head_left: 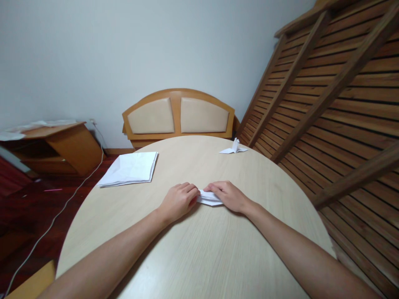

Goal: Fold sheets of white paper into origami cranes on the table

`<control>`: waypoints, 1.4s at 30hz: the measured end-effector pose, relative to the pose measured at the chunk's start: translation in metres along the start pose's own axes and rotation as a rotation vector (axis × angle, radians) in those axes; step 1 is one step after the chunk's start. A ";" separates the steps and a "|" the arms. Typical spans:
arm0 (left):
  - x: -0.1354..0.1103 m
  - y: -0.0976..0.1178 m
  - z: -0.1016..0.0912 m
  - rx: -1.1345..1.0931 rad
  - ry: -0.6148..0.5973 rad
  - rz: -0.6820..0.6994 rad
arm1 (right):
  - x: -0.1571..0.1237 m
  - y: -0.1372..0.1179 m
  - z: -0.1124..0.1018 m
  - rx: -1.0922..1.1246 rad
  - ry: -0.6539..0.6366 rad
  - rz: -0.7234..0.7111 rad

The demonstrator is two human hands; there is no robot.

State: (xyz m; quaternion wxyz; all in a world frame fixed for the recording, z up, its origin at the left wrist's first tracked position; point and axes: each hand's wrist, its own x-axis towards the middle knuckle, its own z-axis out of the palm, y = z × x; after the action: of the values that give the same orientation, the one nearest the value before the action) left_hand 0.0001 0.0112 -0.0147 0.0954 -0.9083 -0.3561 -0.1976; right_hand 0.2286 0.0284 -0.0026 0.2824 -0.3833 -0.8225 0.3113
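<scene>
A small piece of folded white paper (210, 199) lies on the round table between my hands, several layers showing along its upper edge. My left hand (181, 200) is closed on its left end, fingers curled. At the right end, my right hand (230, 197) grips the paper, with the thumb along the top and the fingers bent over the far side. Both hands cover parts of the paper, so its full shape is hidden.
A stack of white paper sheets (131, 168) rests at the table's left. A folded paper crane (234, 147) stands near the far right edge of the round table (199, 257). Beyond are a headboard (176, 96), a wooden cabinet (73, 143) and a leaning slatted wooden frame (327, 95).
</scene>
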 end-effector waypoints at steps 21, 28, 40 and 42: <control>-0.004 0.002 -0.010 -0.016 0.258 0.260 | 0.002 0.003 0.005 0.814 -0.076 0.305; -0.005 0.003 -0.008 -0.074 0.317 0.279 | 0.001 -0.001 0.007 0.903 -0.124 0.361; -0.004 0.005 -0.009 -0.106 0.398 0.333 | -0.002 -0.009 0.006 1.060 -0.242 0.352; -0.003 0.006 -0.009 -0.123 0.395 0.308 | -0.003 -0.009 0.006 1.075 -0.258 0.335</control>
State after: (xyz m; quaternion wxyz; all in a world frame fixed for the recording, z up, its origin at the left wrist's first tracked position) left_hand -0.0008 0.0020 -0.0080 0.1366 -0.8997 -0.1754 -0.3756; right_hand 0.2222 0.0200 -0.0007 0.2817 -0.2697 -0.5046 0.7702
